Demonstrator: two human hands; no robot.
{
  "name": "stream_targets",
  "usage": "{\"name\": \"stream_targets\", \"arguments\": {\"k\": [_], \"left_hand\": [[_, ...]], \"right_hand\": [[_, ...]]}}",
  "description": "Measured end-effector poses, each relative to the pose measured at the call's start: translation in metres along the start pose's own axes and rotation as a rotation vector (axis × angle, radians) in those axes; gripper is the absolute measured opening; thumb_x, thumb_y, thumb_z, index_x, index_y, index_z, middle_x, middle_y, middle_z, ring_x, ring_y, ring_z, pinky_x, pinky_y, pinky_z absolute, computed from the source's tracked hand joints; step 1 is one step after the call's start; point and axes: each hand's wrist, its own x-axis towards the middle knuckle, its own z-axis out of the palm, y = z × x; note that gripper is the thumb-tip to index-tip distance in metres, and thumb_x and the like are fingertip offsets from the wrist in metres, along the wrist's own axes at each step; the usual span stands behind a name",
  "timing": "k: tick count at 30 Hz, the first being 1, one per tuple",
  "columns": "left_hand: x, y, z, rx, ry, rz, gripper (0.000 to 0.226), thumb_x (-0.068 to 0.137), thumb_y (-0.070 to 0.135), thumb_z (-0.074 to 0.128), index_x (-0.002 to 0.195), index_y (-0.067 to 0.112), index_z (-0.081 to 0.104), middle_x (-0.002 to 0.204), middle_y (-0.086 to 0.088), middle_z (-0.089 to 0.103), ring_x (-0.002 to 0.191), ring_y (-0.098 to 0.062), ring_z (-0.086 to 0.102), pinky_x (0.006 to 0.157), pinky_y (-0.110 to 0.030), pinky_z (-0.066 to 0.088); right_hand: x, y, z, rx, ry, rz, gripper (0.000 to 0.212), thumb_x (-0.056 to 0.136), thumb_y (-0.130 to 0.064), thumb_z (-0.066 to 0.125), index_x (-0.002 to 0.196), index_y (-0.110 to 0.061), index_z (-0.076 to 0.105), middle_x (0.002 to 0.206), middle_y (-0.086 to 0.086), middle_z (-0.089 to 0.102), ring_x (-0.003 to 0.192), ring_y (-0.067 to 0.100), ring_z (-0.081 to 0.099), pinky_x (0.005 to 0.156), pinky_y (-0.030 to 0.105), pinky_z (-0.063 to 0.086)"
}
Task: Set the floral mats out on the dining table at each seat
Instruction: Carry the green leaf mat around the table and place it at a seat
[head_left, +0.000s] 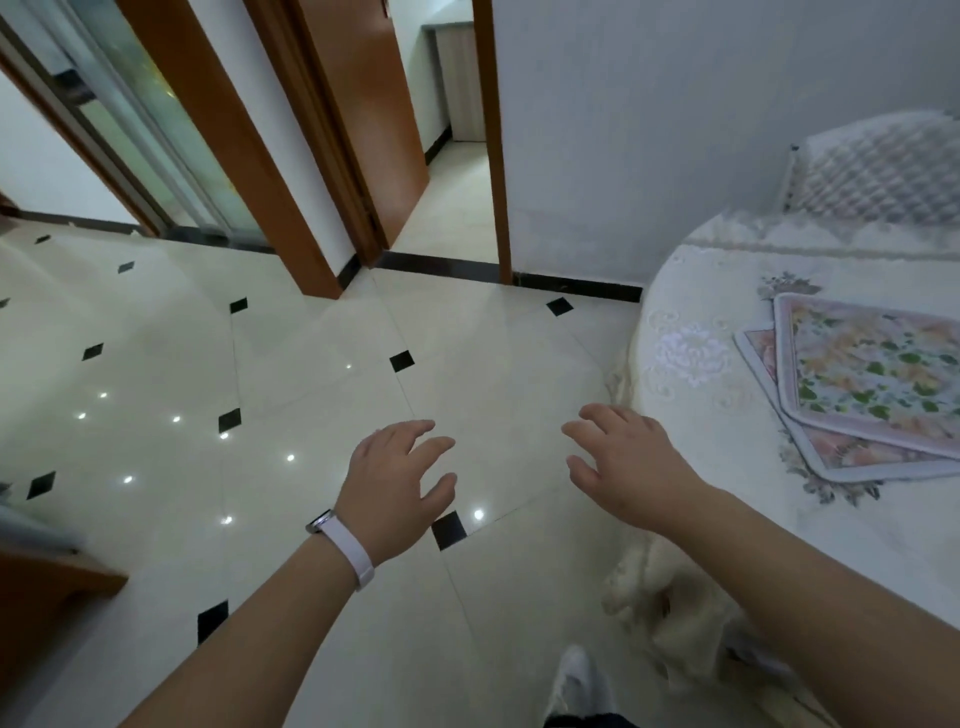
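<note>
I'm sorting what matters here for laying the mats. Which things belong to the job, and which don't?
Job: floral mats, stacked; dining table; left hand and right hand, both empty.
Not: chair, wristband, open door.

Glossy tiled floor (311, 364), lace-patterned cloth tablecloth (691, 358), quilted fabric floral mats (872, 374), and varnished wooden door frames (244, 156).

Bare tiled floor (322, 374) under both hands; round table (691, 291) edge and perhaps a chair back (878, 171) rightward.

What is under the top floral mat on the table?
A second floral mat lies under the top mat, its edges showing. Any more beneath are hidden.
</note>
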Motion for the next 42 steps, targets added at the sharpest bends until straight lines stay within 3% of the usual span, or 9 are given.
{"name": "stream_targets", "arguments": {"k": [7,13,18,27,31,42], "left_hand": [[0.083,0.004,0.023,-0.012,-0.106,0.125,0.046,0.08,0.049,0.051,0.117,0.025,0.066,0.125,-0.005,0.063,0.114,-0.025,0.059,0.093,-0.043,0.043],[0.162,-0.006,0.056,-0.081,-0.149,0.273,0.047,0.079,0.049,0.05,0.116,0.025,0.066,0.124,-0.003,0.064,0.114,-0.024,0.059,0.093,-0.043,0.044],[0.25,-0.018,0.082,-0.142,-0.187,0.433,0.046,0.078,0.046,0.05,0.114,0.025,0.067,0.121,-0.003,0.066,0.111,-0.026,0.061,0.091,-0.045,0.046],[0.41,-0.05,0.101,-0.2,-0.228,0.743,0.045,0.079,0.045,0.05,0.113,0.022,0.068,0.118,-0.004,0.067,0.109,-0.025,0.062,0.092,-0.045,0.046],[0.446,-0.03,0.108,-0.245,-0.251,0.876,0.042,0.078,0.044,0.053,0.112,0.024,0.068,0.116,-0.002,0.067,0.107,-0.025,0.062,0.092,-0.044,0.046],[0.494,0.078,0.151,-0.185,-0.394,1.082,0.045,0.078,0.046,0.051,0.114,0.026,0.066,0.118,-0.002,0.066,0.107,-0.024,0.062,0.09,-0.044,0.046]], "right_hand": [[0.031,0.038,-0.014,0.067,0.02,0.138,0.045,0.095,-0.04,0.049,0.137,-0.024,0.053,0.144,0.003,0.05,0.132,0.026,0.044,0.105,0.044,0.036],[0.059,0.066,-0.018,0.085,0.028,0.334,0.06,0.087,-0.049,0.028,0.134,-0.024,0.055,0.137,0.001,0.054,0.125,0.026,0.048,0.099,0.044,0.04],[0.1,0.084,-0.021,0.008,0.012,0.464,0.046,0.095,-0.041,0.047,0.138,-0.026,0.053,0.14,-0.001,0.052,0.128,0.024,0.046,0.101,0.039,0.037],[0.184,0.065,-0.036,-0.008,0.025,0.751,0.049,0.091,-0.044,0.044,0.136,-0.027,0.054,0.136,-0.004,0.056,0.124,0.023,0.052,0.099,0.039,0.041],[0.183,0.066,-0.044,-0.009,0.091,0.872,0.044,0.086,-0.041,0.05,0.125,-0.023,0.063,0.124,0.0,0.065,0.112,0.027,0.061,0.09,0.043,0.048],[0.149,0.127,-0.024,0.096,0.126,1.168,0.049,0.096,-0.045,0.046,0.141,-0.027,0.049,0.143,-0.004,0.05,0.129,0.023,0.047,0.103,0.041,0.039]]}}
